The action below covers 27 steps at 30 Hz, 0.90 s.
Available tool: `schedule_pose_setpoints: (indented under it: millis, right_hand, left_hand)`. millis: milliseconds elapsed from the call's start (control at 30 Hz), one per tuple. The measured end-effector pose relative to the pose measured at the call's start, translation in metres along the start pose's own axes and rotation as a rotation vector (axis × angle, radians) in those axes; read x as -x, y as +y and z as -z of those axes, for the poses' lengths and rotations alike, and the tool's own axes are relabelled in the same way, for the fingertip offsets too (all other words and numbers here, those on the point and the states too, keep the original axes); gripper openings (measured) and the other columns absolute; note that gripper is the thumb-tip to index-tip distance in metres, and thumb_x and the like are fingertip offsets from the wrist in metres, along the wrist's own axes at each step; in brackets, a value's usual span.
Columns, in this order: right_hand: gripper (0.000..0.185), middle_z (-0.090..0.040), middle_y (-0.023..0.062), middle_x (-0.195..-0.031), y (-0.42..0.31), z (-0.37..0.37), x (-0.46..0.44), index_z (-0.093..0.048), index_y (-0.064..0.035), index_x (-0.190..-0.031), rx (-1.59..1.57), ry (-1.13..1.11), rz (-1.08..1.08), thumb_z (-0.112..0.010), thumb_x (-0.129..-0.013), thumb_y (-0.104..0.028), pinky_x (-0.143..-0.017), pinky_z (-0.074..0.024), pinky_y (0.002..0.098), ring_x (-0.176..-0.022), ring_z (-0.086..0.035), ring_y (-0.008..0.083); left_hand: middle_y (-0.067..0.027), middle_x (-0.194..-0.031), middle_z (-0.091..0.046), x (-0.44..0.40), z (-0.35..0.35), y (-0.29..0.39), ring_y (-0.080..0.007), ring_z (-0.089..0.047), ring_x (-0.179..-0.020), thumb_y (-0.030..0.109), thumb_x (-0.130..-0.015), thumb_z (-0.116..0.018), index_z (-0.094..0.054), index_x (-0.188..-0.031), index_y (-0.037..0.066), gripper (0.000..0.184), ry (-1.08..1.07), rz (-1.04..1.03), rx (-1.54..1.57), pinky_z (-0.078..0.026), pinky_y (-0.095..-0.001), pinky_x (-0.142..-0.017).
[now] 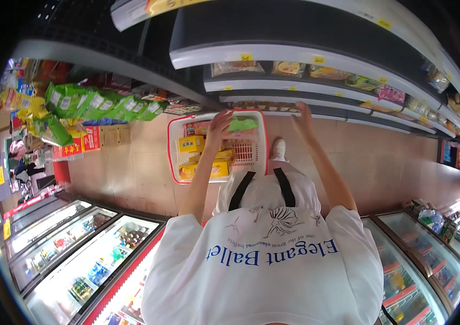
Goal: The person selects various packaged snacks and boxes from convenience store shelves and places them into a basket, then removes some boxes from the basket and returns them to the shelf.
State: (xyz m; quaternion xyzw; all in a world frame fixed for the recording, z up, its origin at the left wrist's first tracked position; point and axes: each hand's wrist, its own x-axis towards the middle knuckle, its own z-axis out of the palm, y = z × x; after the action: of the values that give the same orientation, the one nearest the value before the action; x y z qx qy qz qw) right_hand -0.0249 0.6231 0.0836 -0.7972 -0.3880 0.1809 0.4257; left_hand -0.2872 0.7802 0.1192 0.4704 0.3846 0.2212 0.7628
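My left hand [219, 124] is above the white shopping basket [263, 142] with a red rim. Its fingers look apart and slightly curled, with nothing visibly held. A green packet [243, 124] lies in the basket just right of this hand. Several yellow boxes [191, 144] and a red-and-pink package [196, 129] are in the basket too, partly hidden by my left forearm. My right hand [302, 120] is raised to the right of the basket, near the low shelves, with its fingers spread and nothing in them.
Shelves [273, 85] with packaged food run along the front and right. Green snack bags [97, 103] hang at the left, above red cartons [83, 142]. Glass-topped freezers [94, 260] stand at lower left, others [415, 271] at lower right. My shoe [278, 150] is on the tiled floor [373, 162].
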Motion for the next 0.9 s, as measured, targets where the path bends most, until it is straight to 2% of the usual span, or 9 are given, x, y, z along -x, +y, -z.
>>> schedule_pose_setpoints:
  millis: [133, 233, 300, 433, 500, 633, 767, 833, 900]
  right_hand:
    - [0.036, -0.048, 0.0200, -0.108, -0.019, -0.016, 0.052, -0.043, -0.0027, -0.109, 0.032, -0.060, -0.088, -0.053, -0.075, -0.004, -0.084, -0.0399, 0.0396, -0.100, -0.048, 0.0336]
    - [0.028, -0.054, 0.0170, -0.099, -0.014, -0.047, 0.070, -0.046, -0.0030, -0.104, -0.008, -0.139, -0.139, -0.052, -0.077, -0.005, -0.074, -0.0450, 0.0363, -0.090, -0.056, 0.0290]
    - [0.025, -0.057, 0.0153, -0.094, 0.001, -0.077, 0.086, -0.047, -0.0028, -0.101, -0.072, -0.221, -0.132, -0.052, -0.077, -0.006, -0.069, -0.0470, 0.0343, -0.084, -0.059, 0.0262]
    - [0.022, -0.058, 0.0098, -0.082, -0.011, -0.124, 0.114, -0.047, -0.0029, -0.099, -0.321, -0.565, -0.294, -0.054, -0.079, -0.009, -0.065, -0.0475, 0.0296, -0.076, -0.060, 0.0180]
    - [0.028, -0.057, 0.0099, -0.087, -0.001, -0.159, 0.128, -0.046, -0.0022, -0.106, -0.294, -0.678, -0.250, -0.054, -0.080, -0.009, -0.066, -0.0480, 0.0276, -0.075, -0.059, 0.0163]
    - [0.051, -0.057, 0.0147, -0.102, -0.009, -0.206, 0.152, -0.038, -0.0029, -0.122, -0.167, -0.909, -0.370, -0.058, -0.075, -0.010, -0.071, -0.0486, 0.0289, -0.081, -0.060, 0.0198]
    - [0.065, -0.055, 0.0160, -0.106, -0.008, -0.252, 0.178, -0.032, -0.0026, -0.126, -0.105, -0.852, -0.313, -0.062, -0.069, -0.009, -0.071, -0.0487, 0.0296, -0.085, -0.059, 0.0213]
    - [0.079, -0.055, 0.0171, -0.105, -0.036, -0.248, 0.180, -0.026, -0.0028, -0.129, -0.050, -0.871, -0.489, -0.068, -0.062, -0.009, -0.070, -0.0491, 0.0308, -0.082, -0.059, 0.0222]
    - [0.083, -0.056, 0.0173, -0.101, -0.007, -0.276, 0.197, -0.025, -0.0035, -0.129, 0.008, -0.766, -0.380, -0.070, -0.060, -0.009, -0.068, -0.0492, 0.0310, -0.078, -0.059, 0.0219]
  left_hand:
    - [-0.0084, -0.104, -0.058, 0.059, 0.092, -0.059, -0.0131, -0.056, -0.092, 0.013, -0.081, -0.050, -0.048, -0.111, 0.001, 0.033, 0.495, 0.066, -0.001, -0.043, -0.0215, -0.069]
    - [-0.0083, -0.097, -0.059, 0.101, 0.149, -0.101, -0.0126, -0.057, -0.087, 0.010, -0.079, -0.052, -0.049, -0.108, 0.000, 0.031, 0.694, 0.032, 0.045, -0.042, -0.0209, -0.065]
    - [-0.0104, -0.093, -0.059, 0.118, 0.181, -0.122, -0.0144, -0.057, -0.082, 0.009, -0.078, -0.053, -0.050, -0.108, 0.000, 0.032, 0.886, 0.010, -0.298, -0.043, -0.0227, -0.066]
    - [-0.0145, -0.092, -0.059, 0.134, 0.219, -0.148, -0.0240, -0.057, -0.083, 0.011, -0.079, -0.053, -0.052, -0.106, 0.001, 0.029, 0.928, -0.188, -0.451, -0.045, -0.0319, -0.069]
    - [-0.0194, -0.096, -0.057, 0.139, 0.224, -0.149, -0.0356, -0.055, -0.088, 0.014, -0.079, -0.051, -0.051, -0.107, 0.001, 0.030, 0.973, -0.035, -1.004, -0.043, -0.0406, -0.076]
    - [-0.0227, -0.101, -0.054, 0.138, 0.223, -0.136, -0.0387, -0.050, -0.097, 0.015, -0.077, -0.049, -0.048, -0.107, -0.001, 0.035, 0.739, 0.174, -0.731, -0.040, -0.0415, -0.081]
    - [-0.0224, -0.101, -0.054, 0.137, 0.222, -0.130, -0.0376, -0.050, -0.098, 0.012, -0.068, -0.052, -0.051, -0.103, 0.000, 0.037, 0.685, 0.214, -0.738, -0.041, -0.0420, -0.080]
    - [-0.0220, -0.101, -0.054, 0.134, 0.227, -0.135, -0.0373, -0.050, -0.098, 0.013, -0.068, -0.053, -0.050, -0.104, 0.000, 0.038, 0.690, 0.224, -0.728, -0.041, -0.0417, -0.081]
    - [-0.0216, -0.101, -0.054, 0.136, 0.231, -0.135, -0.0369, -0.050, -0.098, 0.013, -0.068, -0.054, -0.049, -0.105, 0.001, 0.040, 0.690, 0.232, -0.719, -0.041, -0.0414, -0.082]
